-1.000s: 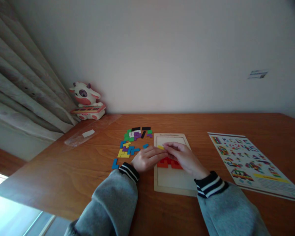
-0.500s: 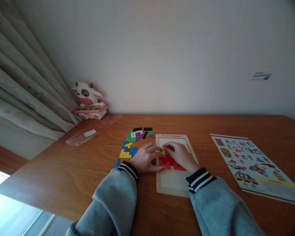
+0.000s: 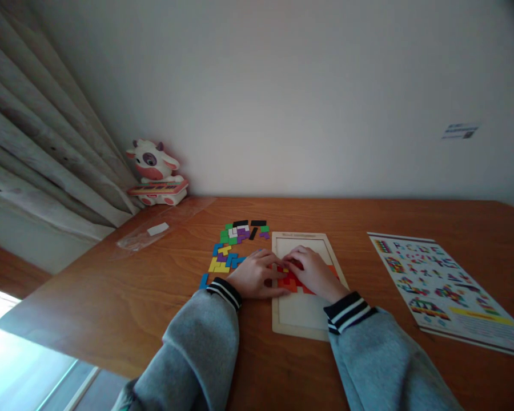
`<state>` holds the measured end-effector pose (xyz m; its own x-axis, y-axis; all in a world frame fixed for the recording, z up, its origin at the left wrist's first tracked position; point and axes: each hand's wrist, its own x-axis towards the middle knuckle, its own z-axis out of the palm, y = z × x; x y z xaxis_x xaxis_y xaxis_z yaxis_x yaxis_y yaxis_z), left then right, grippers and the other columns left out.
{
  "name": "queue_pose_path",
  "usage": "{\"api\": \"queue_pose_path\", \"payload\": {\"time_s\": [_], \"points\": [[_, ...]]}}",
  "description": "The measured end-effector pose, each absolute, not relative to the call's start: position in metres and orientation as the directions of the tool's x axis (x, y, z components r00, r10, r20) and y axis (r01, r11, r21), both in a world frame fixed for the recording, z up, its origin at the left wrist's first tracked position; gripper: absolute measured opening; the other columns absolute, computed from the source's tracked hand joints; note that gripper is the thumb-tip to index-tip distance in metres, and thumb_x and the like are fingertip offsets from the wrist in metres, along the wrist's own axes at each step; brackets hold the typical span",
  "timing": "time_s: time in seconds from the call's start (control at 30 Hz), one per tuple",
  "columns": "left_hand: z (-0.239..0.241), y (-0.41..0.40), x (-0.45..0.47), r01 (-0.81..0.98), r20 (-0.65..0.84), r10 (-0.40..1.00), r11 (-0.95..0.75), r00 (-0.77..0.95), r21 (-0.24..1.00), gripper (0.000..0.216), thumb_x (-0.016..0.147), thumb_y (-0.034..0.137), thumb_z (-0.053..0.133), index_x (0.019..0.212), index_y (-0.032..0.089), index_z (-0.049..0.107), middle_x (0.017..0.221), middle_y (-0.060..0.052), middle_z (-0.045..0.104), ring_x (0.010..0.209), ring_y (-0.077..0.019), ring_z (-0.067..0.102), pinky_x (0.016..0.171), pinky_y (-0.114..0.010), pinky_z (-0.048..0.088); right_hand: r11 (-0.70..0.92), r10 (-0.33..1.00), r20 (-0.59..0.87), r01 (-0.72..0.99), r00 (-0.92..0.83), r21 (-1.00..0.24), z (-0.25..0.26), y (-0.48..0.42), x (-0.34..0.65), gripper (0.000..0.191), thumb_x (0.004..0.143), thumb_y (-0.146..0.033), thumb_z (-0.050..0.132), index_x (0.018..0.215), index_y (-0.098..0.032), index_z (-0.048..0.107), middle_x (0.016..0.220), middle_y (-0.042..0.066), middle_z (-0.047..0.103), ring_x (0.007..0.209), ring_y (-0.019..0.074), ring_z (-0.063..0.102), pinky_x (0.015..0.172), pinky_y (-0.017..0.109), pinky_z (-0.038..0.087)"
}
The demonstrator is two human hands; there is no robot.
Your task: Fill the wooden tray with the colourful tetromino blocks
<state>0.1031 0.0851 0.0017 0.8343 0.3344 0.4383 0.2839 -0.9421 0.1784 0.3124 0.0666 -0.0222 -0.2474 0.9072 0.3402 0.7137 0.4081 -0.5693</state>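
Observation:
A pale wooden puzzle tray (image 3: 300,317) lies flat on the table, with red block pieces (image 3: 290,282) fitted together across its middle. My right hand (image 3: 312,269) reaches over the tray, thumb and fingertips pinched at a small yellow puzzle piece (image 3: 285,270) that is mostly hidden. From the left side my left hand (image 3: 256,275) rests across the tray's edge, fingers stretched and thumb apart. Its fingertips meet those of the right hand near the yellow piece. Loose puzzle pieces (image 3: 219,266) in yellow, blue, green, purple, white and black lie beside the left hand.
A printed pattern sheet (image 3: 445,291) lies on the table (image 3: 154,308) to the right. At the far left are a clear plastic bag (image 3: 132,242) with a white label and a toy cow (image 3: 156,174) with a keyboard. Behind the table stands a wall (image 3: 308,103).
My right fingertips have come down slightly and closer to the left fingertips. Less of the yellow piece shows between the hands. The loose pieces stay put.

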Motion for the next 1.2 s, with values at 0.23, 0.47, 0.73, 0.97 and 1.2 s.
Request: {"api": "queue_pose_path", "payload": {"time_s": [0.23, 0.47, 0.73, 0.97, 1.2], "points": [[-0.005, 0.087, 0.103, 0.214, 0.431, 0.315, -0.940, 0.846, 0.267, 0.030, 0.089, 0.043, 0.065, 0.099, 0.016, 0.076, 0.115, -0.013, 0.071, 0.111, -0.0228, 0.066, 0.101, -0.033, 0.052, 0.414, 0.905, 0.354, 0.678, -0.236, -0.607, -0.020, 0.065, 0.319, 0.023, 0.096, -0.028, 0.049, 0.095, -0.022, 0.071, 0.097, 0.006, 0.073, 0.091, 0.0213, 0.066, 0.086, 0.037, 0.050], [-0.007, 0.086, 0.103, 0.227, 0.439, 0.339, -0.930, 0.832, 0.289, 0.030, 0.088, 0.043, 0.066, 0.100, 0.017, 0.075, 0.114, -0.012, 0.072, 0.106, -0.0220, 0.069, 0.098, -0.033, 0.054, 0.416, 0.901, 0.376, 0.678, -0.217, -0.606, -0.017, 0.055, 0.349, 0.025, 0.097, -0.033, 0.049, 0.100, -0.021, 0.070, 0.098, 0.008, 0.071, 0.093, 0.0215, 0.066, 0.086, 0.038, 0.051], [-0.007, 0.087, 0.103, 0.228, 0.443, 0.336, -0.933, 0.831, 0.279, 0.034, 0.089, 0.045, 0.065, 0.104, 0.017, 0.074, 0.111, -0.011, 0.073, 0.104, -0.0217, 0.069, 0.097, -0.033, 0.054, 0.424, 0.894, 0.378, 0.733, -0.242, -0.532, -0.018, 0.038, 0.369, 0.023, 0.097, -0.030, 0.048, 0.098, -0.020, 0.069, 0.099, 0.008, 0.069, 0.093, 0.0210, 0.065, 0.088, 0.039, 0.050], [0.001, 0.083, 0.104, 0.282, 0.413, 0.376, -0.920, 0.829, 0.272, 0.036, 0.092, 0.045, 0.060, 0.112, 0.018, 0.070, 0.110, -0.010, 0.072, 0.102, -0.0211, 0.068, 0.095, -0.035, 0.051, 0.446, 0.868, 0.438, 0.754, -0.234, -0.482, -0.020, 0.038, 0.368, 0.024, 0.097, -0.033, 0.049, 0.098, -0.021, 0.069, 0.101, 0.008, 0.068, 0.096, 0.0226, 0.064, 0.089, 0.039, 0.050], [0.001, 0.082, 0.104, 0.350, 0.468, 0.423, -0.906, 0.776, 0.238, 0.028, 0.096, 0.039, 0.055, 0.108, 0.018, 0.070, 0.112, -0.009, 0.071, 0.103, -0.0207, 0.066, 0.094, -0.035, 0.050, 0.370, 0.871, 0.475, 0.799, -0.122, -0.474, -0.029, 0.042, 0.390, 0.027, 0.096, -0.038, 0.047, 0.099, -0.021, 0.068, 0.102, 0.009, 0.067, 0.095, 0.0239, 0.064, 0.088, 0.040, 0.051]]}}
